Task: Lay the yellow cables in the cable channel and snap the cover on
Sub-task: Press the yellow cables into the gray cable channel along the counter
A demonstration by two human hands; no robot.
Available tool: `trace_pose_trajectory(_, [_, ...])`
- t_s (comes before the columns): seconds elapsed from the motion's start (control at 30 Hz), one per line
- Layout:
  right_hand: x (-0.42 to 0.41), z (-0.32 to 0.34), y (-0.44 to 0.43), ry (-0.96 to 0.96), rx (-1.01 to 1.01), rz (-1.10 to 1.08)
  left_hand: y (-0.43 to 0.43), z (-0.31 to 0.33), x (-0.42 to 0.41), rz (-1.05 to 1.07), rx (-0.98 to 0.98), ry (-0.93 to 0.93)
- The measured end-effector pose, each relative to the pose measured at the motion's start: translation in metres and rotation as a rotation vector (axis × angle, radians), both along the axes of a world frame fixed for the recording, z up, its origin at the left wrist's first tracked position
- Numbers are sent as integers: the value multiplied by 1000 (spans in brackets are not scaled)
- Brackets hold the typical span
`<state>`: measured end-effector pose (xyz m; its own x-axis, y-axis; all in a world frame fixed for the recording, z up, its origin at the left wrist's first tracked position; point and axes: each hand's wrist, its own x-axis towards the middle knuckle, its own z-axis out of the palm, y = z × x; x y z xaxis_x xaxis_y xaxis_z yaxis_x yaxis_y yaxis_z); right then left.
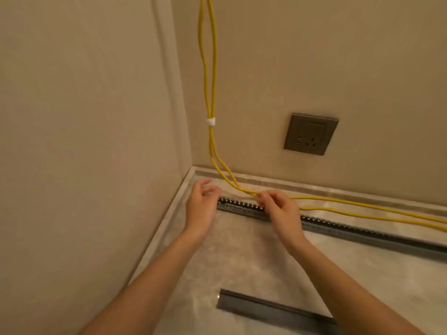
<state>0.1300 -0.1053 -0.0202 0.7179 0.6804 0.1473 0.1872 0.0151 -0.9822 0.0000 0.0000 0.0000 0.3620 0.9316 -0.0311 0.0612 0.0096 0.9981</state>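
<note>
Two yellow cables (pixel 211 76) hang down the far wall, bound by a white tie (pixel 211 122), then bend right along the floor beside the skirting. A grey slotted cable channel (pixel 343 228) lies on the marble floor, parallel to the wall, and the cables run just behind it. My right hand (pixel 278 211) pinches the cables at the bend, above the channel's left part. Near the channel's left end hovers my left hand (pixel 202 204), fingers apart and holding nothing. The grey cover strip (pixel 273 308) lies flat on the floor nearer to me.
A grey wall socket (pixel 310 134) sits on the far wall to the right of the cables. The left wall meets the far wall in a corner (pixel 191 165) close to the channel's left end. Pale marble floor (pixel 242 262) stretches between channel and cover.
</note>
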Motion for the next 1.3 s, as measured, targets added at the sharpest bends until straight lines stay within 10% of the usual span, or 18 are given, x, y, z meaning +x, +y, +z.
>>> trace_pose_trajectory(0.3, [39, -12, 19, -975, -618, 155, 11, 3, 55, 41, -108, -52])
trace_pose_trajectory(0.97, [55, -23, -55, -1077, -722, 219, -22, -20, 5, -53, -57, -80])
trace_pose_trajectory(1.3, [52, 1, -67, -1072, -462, 112, -17, -7, -3, -38, -121, -193])
